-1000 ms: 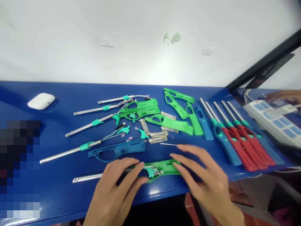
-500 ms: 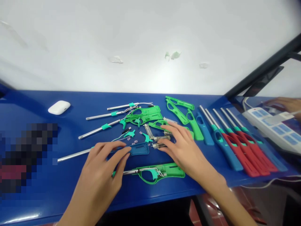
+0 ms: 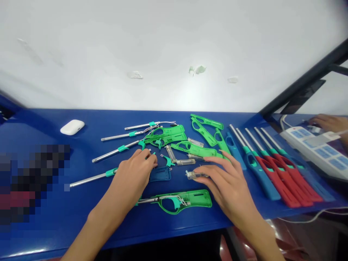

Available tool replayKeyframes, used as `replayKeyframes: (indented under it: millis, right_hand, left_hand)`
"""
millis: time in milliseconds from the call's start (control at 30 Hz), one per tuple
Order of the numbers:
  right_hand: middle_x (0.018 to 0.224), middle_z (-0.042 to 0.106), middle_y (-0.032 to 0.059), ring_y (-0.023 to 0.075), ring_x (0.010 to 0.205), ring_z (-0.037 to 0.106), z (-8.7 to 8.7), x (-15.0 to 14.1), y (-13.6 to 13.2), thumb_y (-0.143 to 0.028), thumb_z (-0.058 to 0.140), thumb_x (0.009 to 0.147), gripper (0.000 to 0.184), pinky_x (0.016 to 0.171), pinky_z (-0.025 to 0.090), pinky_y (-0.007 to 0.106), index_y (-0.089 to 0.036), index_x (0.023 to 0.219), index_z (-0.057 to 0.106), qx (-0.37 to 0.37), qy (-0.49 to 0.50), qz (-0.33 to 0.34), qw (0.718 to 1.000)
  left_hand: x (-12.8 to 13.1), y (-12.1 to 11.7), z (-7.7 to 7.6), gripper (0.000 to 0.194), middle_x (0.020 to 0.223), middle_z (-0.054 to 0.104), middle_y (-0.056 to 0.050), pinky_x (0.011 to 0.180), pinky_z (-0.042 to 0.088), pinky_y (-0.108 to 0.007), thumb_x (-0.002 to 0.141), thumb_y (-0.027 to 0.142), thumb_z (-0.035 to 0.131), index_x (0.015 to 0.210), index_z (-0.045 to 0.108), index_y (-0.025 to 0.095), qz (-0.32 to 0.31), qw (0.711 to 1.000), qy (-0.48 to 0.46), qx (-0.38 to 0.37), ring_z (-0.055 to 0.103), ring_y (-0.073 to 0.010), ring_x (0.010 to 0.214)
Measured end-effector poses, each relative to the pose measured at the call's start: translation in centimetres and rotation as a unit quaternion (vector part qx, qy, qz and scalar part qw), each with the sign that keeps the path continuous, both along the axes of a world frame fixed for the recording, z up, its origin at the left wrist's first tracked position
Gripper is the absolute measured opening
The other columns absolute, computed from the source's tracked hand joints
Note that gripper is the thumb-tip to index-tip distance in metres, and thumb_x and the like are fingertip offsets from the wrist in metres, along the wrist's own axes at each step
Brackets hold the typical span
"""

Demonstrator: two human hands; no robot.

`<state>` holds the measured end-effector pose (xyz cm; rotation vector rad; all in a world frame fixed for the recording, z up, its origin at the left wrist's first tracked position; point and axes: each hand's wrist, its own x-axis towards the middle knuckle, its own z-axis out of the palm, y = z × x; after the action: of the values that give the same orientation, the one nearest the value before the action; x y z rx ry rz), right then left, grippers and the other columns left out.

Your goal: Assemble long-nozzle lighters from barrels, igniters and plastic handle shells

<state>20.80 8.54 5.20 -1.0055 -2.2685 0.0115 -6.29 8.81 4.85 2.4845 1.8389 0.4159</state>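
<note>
My left hand (image 3: 132, 179) lies curled over the near end of a blue lighter half-shell (image 3: 161, 174). Its fingertips are pinched among small teal parts and wires; what they grip is hidden. My right hand (image 3: 227, 183) rests on the blue table (image 3: 43, 224), thumb and fingers closed on a small clear fuel cartridge (image 3: 192, 175). Just in front of both hands lies a green half-shell (image 3: 187, 200) fitted with a metal tube, wires and a teal trigger. More clear cartridges (image 3: 181, 162) lie beyond the right fingers.
Loose metal tubes (image 3: 114, 150) and green shells (image 3: 167, 133) are spread across the middle. Finished red and blue lighters (image 3: 274, 170) lie in a row at the right. A white earbud case (image 3: 72, 127) sits back left. At far right: a power strip (image 3: 315, 148) and another person's hand (image 3: 330, 123).
My right hand has drawn back toward me from the cartridge pile with one clear cartridge. My left hand has slid forward over the blue shell, fingertips now among the small teal parts.
</note>
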Motion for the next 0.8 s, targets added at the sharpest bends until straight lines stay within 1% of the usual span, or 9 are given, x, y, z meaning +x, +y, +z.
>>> replayKeyframes:
  millis: [100, 200, 300, 367, 467, 533, 600, 700, 800]
  right_hand:
    - [0.104, 0.079, -0.0015, 0.021, 0.116, 0.063, -0.1, 0.2, -0.8, -0.021, 0.066, 0.102, 0.014, 0.122, 0.031, 0.051, -0.021, 0.116, 0.067, -0.011, 0.016, -0.006, 1.0]
    - [0.107, 0.076, 0.0021, 0.0206, 0.115, 0.06, 0.0, 0.2, -1.5, -0.019, 0.065, 0.102, 0.024, 0.121, 0.033, 0.05, -0.02, 0.126, 0.065, -0.015, 0.014, -0.007, 1.0]
    - [0.105, 0.074, 0.0022, 0.0206, 0.116, 0.059, 0.3, -0.3, -2.3, -0.02, 0.067, 0.101, 0.022, 0.121, 0.033, 0.049, -0.022, 0.123, 0.066, -0.031, 0.033, -0.007, 0.999]
    - [0.103, 0.074, -0.0003, 0.0199, 0.117, 0.059, 0.4, -0.7, -2.8, -0.023, 0.069, 0.1, 0.017, 0.122, 0.031, 0.047, -0.025, 0.117, 0.066, -0.059, 0.044, 0.0, 0.997]
    - [0.101, 0.075, -0.005, 0.0179, 0.117, 0.061, 0.5, -1.4, -3.5, -0.023, 0.07, 0.1, 0.013, 0.124, 0.028, 0.044, -0.026, 0.111, 0.064, -0.101, 0.057, 0.024, 0.993]
    - [0.1, 0.077, -0.0071, 0.0168, 0.115, 0.064, 0.5, -1.8, -3.8, -0.022, 0.071, 0.099, 0.015, 0.124, 0.028, 0.044, -0.026, 0.111, 0.063, -0.113, 0.07, 0.035, 0.99]
    - [0.101, 0.078, -0.0079, 0.0157, 0.108, 0.067, 0.6, -2.1, -4.0, -0.021, 0.071, 0.099, 0.017, 0.123, 0.029, 0.043, -0.026, 0.113, 0.064, -0.117, 0.083, 0.037, 0.989]
    - [0.101, 0.077, -0.0082, 0.0139, 0.097, 0.069, 0.8, -2.6, -4.3, -0.02, 0.071, 0.098, 0.02, 0.121, 0.032, 0.04, -0.027, 0.116, 0.065, -0.122, 0.102, 0.035, 0.987]
    - [0.098, 0.078, -0.0088, 0.0124, 0.091, 0.069, 1.0, -3.1, -4.6, -0.017, 0.071, 0.097, 0.022, 0.119, 0.033, 0.038, -0.027, 0.116, 0.066, -0.122, 0.123, 0.036, 0.984]
  left_hand:
    - [0.0, 0.0, 0.2, 0.02, 0.093, 0.065, -0.007, 0.049, 0.028, -0.026, 0.1, 0.014, 0.049, 0.089, 0.066, 0.018, 0.01, 0.999, -0.039, -0.003, 0.062, -0.0225, 0.085]
    - [0.2, -0.8, 0.8, 0.017, 0.087, 0.066, -0.002, 0.054, 0.04, -0.026, 0.102, 0.024, 0.05, 0.096, 0.065, 0.021, 0.013, 0.993, -0.114, 0.005, 0.06, -0.0164, 0.069]
    - [0.8, -2.6, 1.4, 0.012, 0.077, 0.065, 0.005, 0.054, 0.048, -0.021, 0.103, 0.033, 0.055, 0.1, 0.065, 0.026, 0.022, 0.979, -0.204, 0.009, 0.058, -0.0106, 0.058]
    - [1.6, -3.9, 1.7, 0.011, 0.087, 0.071, 0.005, 0.055, 0.053, -0.016, 0.103, 0.034, 0.057, 0.104, 0.065, 0.027, 0.04, 0.964, -0.264, 0.012, 0.066, -0.0091, 0.066]
    - [2.8, -5.7, 1.7, 0.011, 0.089, 0.074, 0.004, 0.058, 0.056, -0.013, 0.099, 0.033, 0.063, 0.104, 0.072, 0.029, 0.083, 0.909, -0.409, -0.01, 0.071, -0.0094, 0.07]
    - [3.5, -6.4, 1.7, 0.01, 0.076, 0.072, 0.004, 0.05, 0.052, -0.013, 0.096, 0.035, 0.068, 0.098, 0.076, 0.029, 0.113, 0.862, -0.491, -0.045, 0.066, -0.0087, 0.058]
    - [3.9, -6.9, 1.6, 0.011, 0.067, 0.07, 0.004, 0.044, 0.048, -0.013, 0.095, 0.037, 0.071, 0.094, 0.077, 0.028, 0.144, 0.829, -0.536, -0.064, 0.059, -0.0078, 0.048]
    - [4.2, -7.4, 1.6, 0.012, 0.067, 0.072, 0.003, 0.042, 0.048, -0.014, 0.094, 0.038, 0.072, 0.092, 0.078, 0.027, 0.169, 0.804, -0.566, -0.068, 0.056, -0.0079, 0.044]
    - [4.4, -7.5, 1.7, 0.01, 0.084, 0.077, 0.0, 0.044, 0.05, -0.016, 0.092, 0.034, 0.073, 0.087, 0.078, 0.027, 0.161, 0.8, -0.575, -0.054, 0.059, -0.0077, 0.048]
